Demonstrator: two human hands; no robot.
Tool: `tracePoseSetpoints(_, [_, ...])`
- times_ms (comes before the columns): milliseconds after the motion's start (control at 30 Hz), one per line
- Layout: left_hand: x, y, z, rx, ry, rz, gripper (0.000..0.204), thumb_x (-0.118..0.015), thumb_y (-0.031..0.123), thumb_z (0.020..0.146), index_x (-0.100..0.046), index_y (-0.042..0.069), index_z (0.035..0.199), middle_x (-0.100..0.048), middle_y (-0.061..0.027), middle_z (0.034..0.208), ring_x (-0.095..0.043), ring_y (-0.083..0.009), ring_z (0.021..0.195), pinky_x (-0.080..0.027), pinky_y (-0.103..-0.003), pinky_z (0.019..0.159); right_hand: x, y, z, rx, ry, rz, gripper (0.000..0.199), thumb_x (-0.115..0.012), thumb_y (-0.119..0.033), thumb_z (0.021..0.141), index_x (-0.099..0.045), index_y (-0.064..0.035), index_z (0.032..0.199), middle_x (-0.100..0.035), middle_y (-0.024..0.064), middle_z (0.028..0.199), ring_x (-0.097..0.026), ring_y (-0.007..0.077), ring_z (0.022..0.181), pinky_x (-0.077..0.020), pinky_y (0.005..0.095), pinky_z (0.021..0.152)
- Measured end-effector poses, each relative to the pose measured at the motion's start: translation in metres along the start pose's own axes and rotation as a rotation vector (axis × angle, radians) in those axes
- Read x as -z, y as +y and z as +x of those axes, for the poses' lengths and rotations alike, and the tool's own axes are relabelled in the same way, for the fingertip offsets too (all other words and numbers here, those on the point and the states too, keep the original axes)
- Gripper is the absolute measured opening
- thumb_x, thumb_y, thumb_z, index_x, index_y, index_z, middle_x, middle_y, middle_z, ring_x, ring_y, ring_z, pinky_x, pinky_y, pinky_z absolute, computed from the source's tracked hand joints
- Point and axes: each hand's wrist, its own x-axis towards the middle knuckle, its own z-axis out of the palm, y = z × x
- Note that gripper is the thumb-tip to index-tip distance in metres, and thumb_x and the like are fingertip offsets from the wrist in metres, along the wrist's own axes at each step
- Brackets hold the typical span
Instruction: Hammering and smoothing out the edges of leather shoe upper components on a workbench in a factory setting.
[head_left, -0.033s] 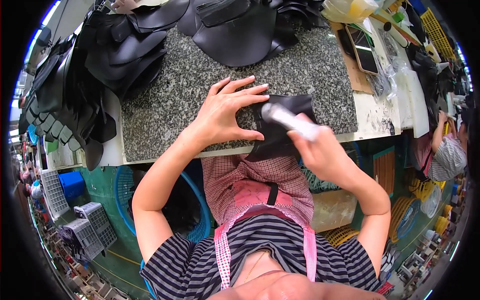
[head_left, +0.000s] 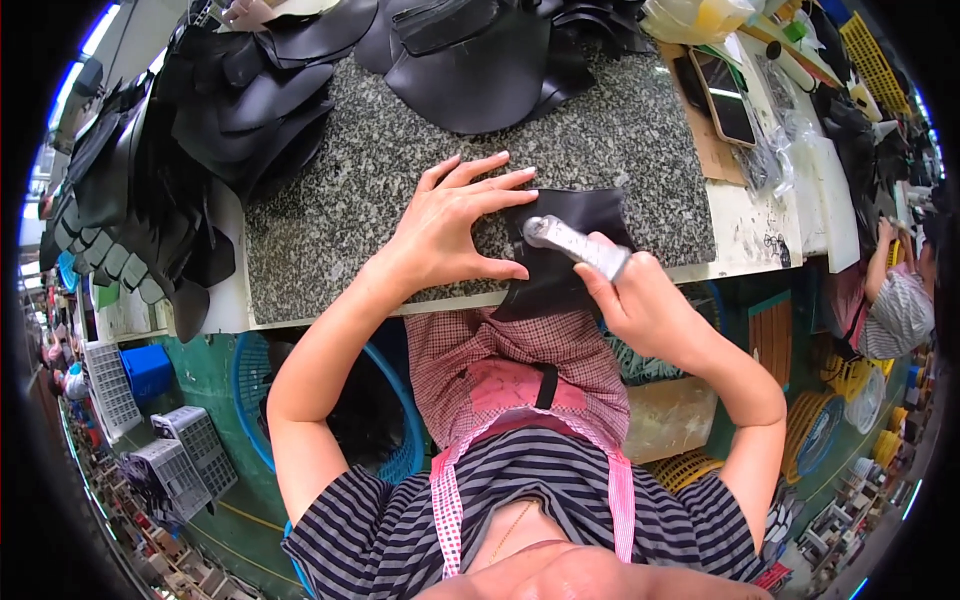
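Note:
A piece of black leather (head_left: pixel 565 275) lies at the front edge of the speckled stone slab (head_left: pixel 400 130), its lower end hanging over the edge. My left hand (head_left: pixel 450 215) rests with spread fingers at the leather's left side; the index fingertip and thumb tip touch or come close to its border. In my right hand (head_left: pixel 635 305) is a silver hammer (head_left: pixel 580 248), gripped with the fingers wrapped round it. The round hammer head is over the leather's upper left part, close to its surface. Whether it touches cannot be told.
Black leather pieces (head_left: pixel 480 85) lie in a heap at the slab's far side, and more (head_left: pixel 250 110) are stacked at the left. A phone (head_left: pixel 722 98) sits at the back right. Below the bench stands a blue basket (head_left: pixel 405 440). Another person (head_left: pixel 895 310) works far right.
The hammer was blurred by motion and now shows sharply over nearly the same spot on the leather. My left hand has stayed where it was.

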Motion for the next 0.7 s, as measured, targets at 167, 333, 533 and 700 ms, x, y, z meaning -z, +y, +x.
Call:
tracePoseSetpoints(167, [-0.002, 0.003, -0.006, 0.005, -0.011, 0.008, 0.085, -0.091, 0.051, 0.065, -0.066, 0.018, 0.138, -0.053, -0.0005, 0.155, -0.037, -0.0264, 0.152, -0.019, -0.055, 0.125, 0.008, 0.026, -0.022, -0.101, 0.301, 0.334, 0.045, -0.072, -0.018, 0.095, -0.062, -0.0003, 0.135, -0.063, -0.0006, 0.083, -0.049, 0.0071, 0.064, -0.0413, 0.0257, 0.056])
tracePoseSetpoints(333, [0.001, 0.02, 0.001, 0.089, -0.03, 0.035, 0.083, -0.094, 0.042, 0.065, -0.065, 0.011, 0.136, -0.054, -0.0068, 0.154, -0.038, -0.0301, 0.15, -0.025, -0.055, 0.123, 0.001, 0.038, -0.006, -0.241, 0.465, 0.307, 0.042, -0.087, -0.014, 0.084, -0.067, 0.0004, 0.118, -0.047, -0.0099, 0.068, -0.04, -0.0002, 0.06, -0.0294, 0.0197, 0.053])
tracePoseSetpoints(533, [-0.005, 0.036, 0.039, 0.122, 0.062, -0.149, 0.08, -0.094, 0.04, 0.066, -0.061, 0.001, 0.128, -0.066, -0.0204, 0.13, -0.058, -0.0354, 0.128, -0.046, -0.045, 0.106, -0.011, 0.043, 0.001, -0.172, 0.376, 0.651, 0.016, -0.08, -0.006, 0.091, -0.068, -0.002, 0.101, -0.056, -0.0099, 0.076, -0.046, -0.001, 0.065, -0.0358, 0.0193, 0.056])
tracePoseSetpoints(700, [0.01, 0.036, 0.043, 0.475, -0.215, -0.846, 0.048, -0.086, 0.038, 0.085, -0.072, -0.003, 0.107, -0.074, -0.0024, 0.083, -0.068, -0.0126, 0.069, -0.055, -0.027, 0.066, -0.004, 0.037, 0.005, -0.131, 0.32, 0.823, 0.019, -0.084, -0.006, 0.088, -0.069, -0.0033, 0.099, -0.052, -0.011, 0.071, -0.042, -0.0014, 0.061, -0.0327, 0.0193, 0.054])
